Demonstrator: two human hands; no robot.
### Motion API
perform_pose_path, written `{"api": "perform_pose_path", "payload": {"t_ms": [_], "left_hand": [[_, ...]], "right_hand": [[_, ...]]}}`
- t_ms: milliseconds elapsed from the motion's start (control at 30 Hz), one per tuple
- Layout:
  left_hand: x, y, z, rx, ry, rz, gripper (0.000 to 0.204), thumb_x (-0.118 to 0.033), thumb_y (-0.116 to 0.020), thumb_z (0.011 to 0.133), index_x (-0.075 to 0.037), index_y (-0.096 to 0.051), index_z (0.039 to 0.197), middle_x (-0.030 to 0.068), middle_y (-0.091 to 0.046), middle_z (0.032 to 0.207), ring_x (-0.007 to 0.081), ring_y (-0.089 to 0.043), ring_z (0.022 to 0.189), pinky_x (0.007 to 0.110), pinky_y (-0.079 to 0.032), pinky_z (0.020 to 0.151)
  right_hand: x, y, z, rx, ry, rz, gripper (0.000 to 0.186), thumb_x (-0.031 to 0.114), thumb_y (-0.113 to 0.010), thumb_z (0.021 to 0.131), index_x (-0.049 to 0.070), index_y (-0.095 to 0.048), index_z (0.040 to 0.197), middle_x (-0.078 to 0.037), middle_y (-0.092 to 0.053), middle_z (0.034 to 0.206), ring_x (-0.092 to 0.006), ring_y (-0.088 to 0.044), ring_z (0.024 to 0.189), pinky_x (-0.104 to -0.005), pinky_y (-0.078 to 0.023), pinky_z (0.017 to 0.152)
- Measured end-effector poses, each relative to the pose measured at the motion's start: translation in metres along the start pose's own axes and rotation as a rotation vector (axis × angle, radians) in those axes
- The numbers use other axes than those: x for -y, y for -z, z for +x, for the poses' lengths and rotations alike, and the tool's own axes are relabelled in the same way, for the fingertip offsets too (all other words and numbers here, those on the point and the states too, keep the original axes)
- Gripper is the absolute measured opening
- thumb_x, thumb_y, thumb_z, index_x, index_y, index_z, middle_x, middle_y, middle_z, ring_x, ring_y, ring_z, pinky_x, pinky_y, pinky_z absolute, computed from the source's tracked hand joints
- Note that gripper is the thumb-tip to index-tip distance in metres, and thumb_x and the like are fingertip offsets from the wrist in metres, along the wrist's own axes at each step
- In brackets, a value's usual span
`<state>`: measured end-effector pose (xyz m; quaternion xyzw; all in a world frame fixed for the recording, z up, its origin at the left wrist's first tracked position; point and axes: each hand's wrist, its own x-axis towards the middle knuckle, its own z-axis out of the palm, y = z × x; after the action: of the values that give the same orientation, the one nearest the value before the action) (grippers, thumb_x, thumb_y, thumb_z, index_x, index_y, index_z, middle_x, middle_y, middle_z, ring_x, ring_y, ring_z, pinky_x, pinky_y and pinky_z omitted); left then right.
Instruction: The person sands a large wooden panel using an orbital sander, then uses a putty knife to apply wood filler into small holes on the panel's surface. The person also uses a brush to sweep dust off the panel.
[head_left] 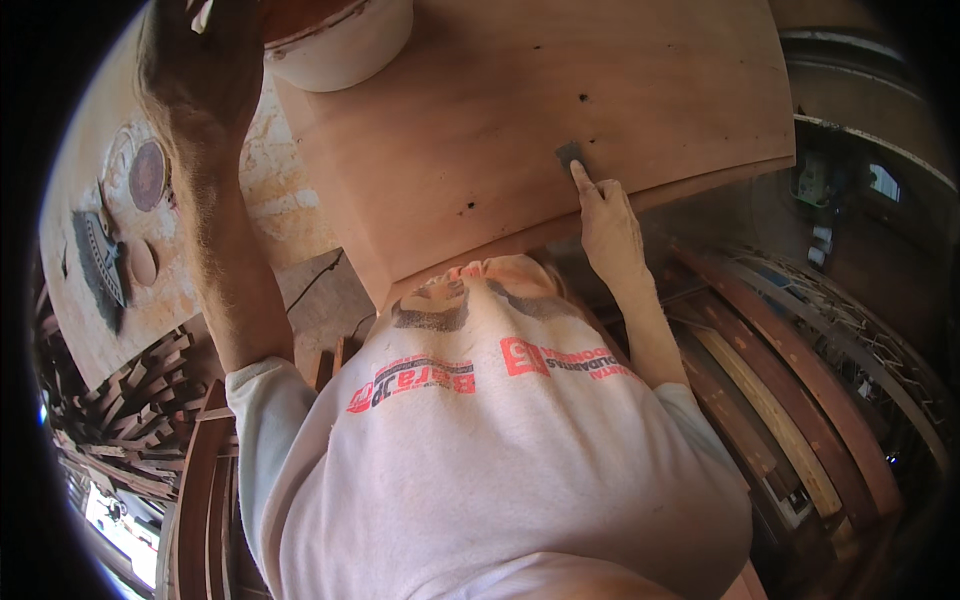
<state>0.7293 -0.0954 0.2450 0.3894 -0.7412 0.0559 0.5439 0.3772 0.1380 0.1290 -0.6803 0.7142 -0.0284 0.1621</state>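
Note:
My right hand (610, 225) grips a small dark flat scraper (567, 153), index finger stretched along it. The scraper's blade lies against a broad reddish-brown wooden panel (400, 170), not far from the panel's near edge. Several small dark spots or holes mark the panel's surface. At the top left, my left hand (200, 70) is beside a white bucket (345, 55) with reddish-brown stains or contents inside its rim. The picture's upper edge cuts off most of the left fingers, so their grip does not show.
A stained work surface (285, 215) at the left carries a dark-bristled brush (98, 265), a round brown disc (148, 175) and a smaller oval piece (143, 262). Stacked wood offcuts (130, 410) lie below it. Long curved wooden pieces (790, 370) stand at the right.

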Motion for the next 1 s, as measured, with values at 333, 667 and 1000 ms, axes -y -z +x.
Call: {"api": "perform_pose_path", "payload": {"t_ms": [333, 667, 1000], "left_hand": [[0.040, 0.014, -0.019, -0.284, 0.194, 0.284, 0.051, -0.045, -0.066, 0.105, 0.005, -0.070, 0.097, 0.0158, -0.075, 0.089, 0.0235, -0.070, 0.081, 0.036, -0.057, 0.075], [0.056, 0.020, 0.003, -0.482, 0.115, 0.541, 0.044, -0.033, -0.049, 0.111, 0.001, -0.067, 0.090, 0.0208, -0.067, 0.086, 0.0387, -0.066, 0.076, 0.048, -0.054, 0.068], [0.086, 0.044, 0.003, -0.469, 0.223, 0.737, 0.037, -0.027, -0.051, 0.111, 0.000, -0.062, 0.088, 0.0209, -0.066, 0.083, 0.0393, -0.065, 0.074, 0.048, -0.053, 0.065]], "right_hand": [[-0.038, 0.046, 0.104, -0.212, -0.036, 0.090, 0.044, 0.015, -0.053, 0.109, 0.011, -0.054, 0.153, -0.020, -0.063, 0.109, -0.0363, -0.067, 0.097, -0.0474, -0.058, 0.083], [-0.027, 0.035, 0.093, 0.014, -0.019, 0.146, 0.048, 0.019, -0.055, 0.108, 0.010, -0.049, 0.155, -0.024, -0.067, 0.121, -0.0425, -0.070, 0.107, -0.0522, -0.057, 0.091], [0.014, 0.060, 0.117, -0.082, 0.026, 0.400, 0.034, 0.014, -0.056, 0.107, 0.001, -0.061, 0.137, -0.020, -0.071, 0.105, -0.0356, -0.072, 0.090, -0.0459, -0.058, 0.083]]}}
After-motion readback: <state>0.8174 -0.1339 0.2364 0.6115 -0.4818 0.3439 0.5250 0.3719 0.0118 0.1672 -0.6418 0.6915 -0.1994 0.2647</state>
